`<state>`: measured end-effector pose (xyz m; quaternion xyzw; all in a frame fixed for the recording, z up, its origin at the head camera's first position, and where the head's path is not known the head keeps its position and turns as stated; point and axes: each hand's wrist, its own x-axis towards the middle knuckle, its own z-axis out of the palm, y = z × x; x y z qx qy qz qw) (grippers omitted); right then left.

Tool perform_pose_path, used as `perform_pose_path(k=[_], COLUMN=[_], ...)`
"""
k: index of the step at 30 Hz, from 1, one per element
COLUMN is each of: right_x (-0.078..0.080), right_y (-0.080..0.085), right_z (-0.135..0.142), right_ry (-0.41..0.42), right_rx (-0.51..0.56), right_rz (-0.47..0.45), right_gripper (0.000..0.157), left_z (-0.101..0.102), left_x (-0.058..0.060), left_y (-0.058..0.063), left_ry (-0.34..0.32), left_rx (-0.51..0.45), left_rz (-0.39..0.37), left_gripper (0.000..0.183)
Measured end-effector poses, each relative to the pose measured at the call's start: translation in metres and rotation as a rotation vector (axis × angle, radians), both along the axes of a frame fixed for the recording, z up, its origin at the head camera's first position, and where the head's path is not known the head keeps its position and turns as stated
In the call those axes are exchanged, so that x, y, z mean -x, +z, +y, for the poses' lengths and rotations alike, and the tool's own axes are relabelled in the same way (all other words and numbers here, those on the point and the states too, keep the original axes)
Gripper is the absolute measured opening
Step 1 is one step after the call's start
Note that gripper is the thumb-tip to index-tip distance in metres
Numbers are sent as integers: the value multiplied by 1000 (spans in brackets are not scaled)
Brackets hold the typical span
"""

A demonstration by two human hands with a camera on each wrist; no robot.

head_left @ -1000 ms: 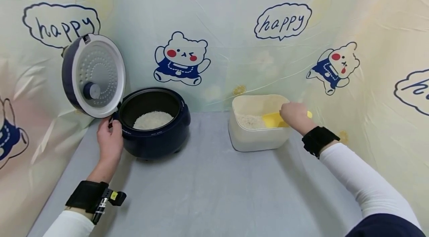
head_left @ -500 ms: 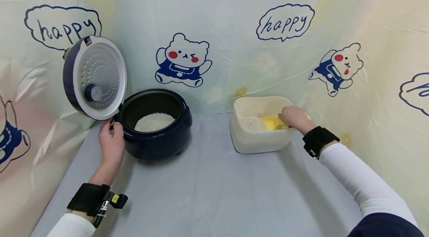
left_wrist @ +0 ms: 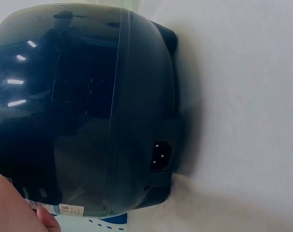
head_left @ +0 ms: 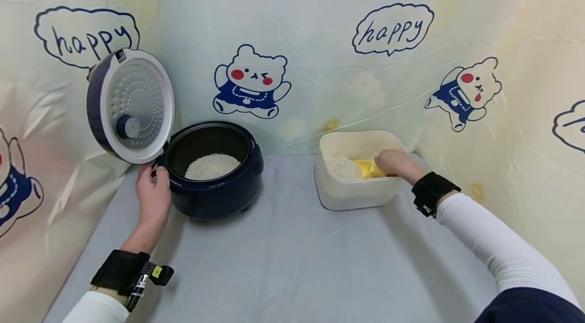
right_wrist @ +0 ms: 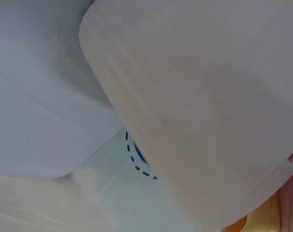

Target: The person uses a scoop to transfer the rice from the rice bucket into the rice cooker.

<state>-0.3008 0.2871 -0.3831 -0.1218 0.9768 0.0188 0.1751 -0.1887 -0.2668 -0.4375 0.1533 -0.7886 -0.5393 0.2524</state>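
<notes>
A dark blue rice cooker (head_left: 212, 198) stands at left with its lid (head_left: 141, 87) raised and white rice (head_left: 212, 167) in the pot. My left hand (head_left: 153, 196) grips it at the hinge side, thumb and fingers below the lid. The left wrist view shows the cooker's glossy side (left_wrist: 83, 96), with the hand at the lower left. At right, a cream-coloured bin (head_left: 352, 197) holds more rice (head_left: 343, 167). My right hand (head_left: 396, 163) reaches over its right rim and holds a yellow scoop (head_left: 366, 167) against the rice. The scoop's handle is hidden by the hand.
A grey cloth-covered table (head_left: 292, 257) carries both vessels. A printed curtain (head_left: 315, 23) hangs close behind them and along both sides. The cooker's power socket (left_wrist: 161, 155) faces outward near its base.
The right hand has lowered slightly and moved left into the bin, pushing the scoop deeper toward the rice. The left hand keeps its place at the cooker.
</notes>
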Motion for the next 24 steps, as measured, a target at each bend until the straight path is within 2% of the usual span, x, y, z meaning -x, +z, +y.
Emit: perform_pose_path(k=[4, 9, 17, 24], right_x=[1, -2, 2, -2], right_y=[4, 10, 11, -4], right_z=[-5, -8, -11, -7], right_ry=[-80, -130, -138, -106], right_rx=[60, 116, 231, 306], right_rz=[-33, -62, -71, -77], right_gripper=[39, 38, 37, 42], left_z=[0, 0, -3, -3], left_x=[0, 0, 0, 0], left_y=[3, 3, 1, -1], left_ry=[-20, -18, 12, -7], left_rx=[2, -8, -6, 16], left_rz=[-27, -27, 5, -3], left_gripper=[53, 51, 51, 51])
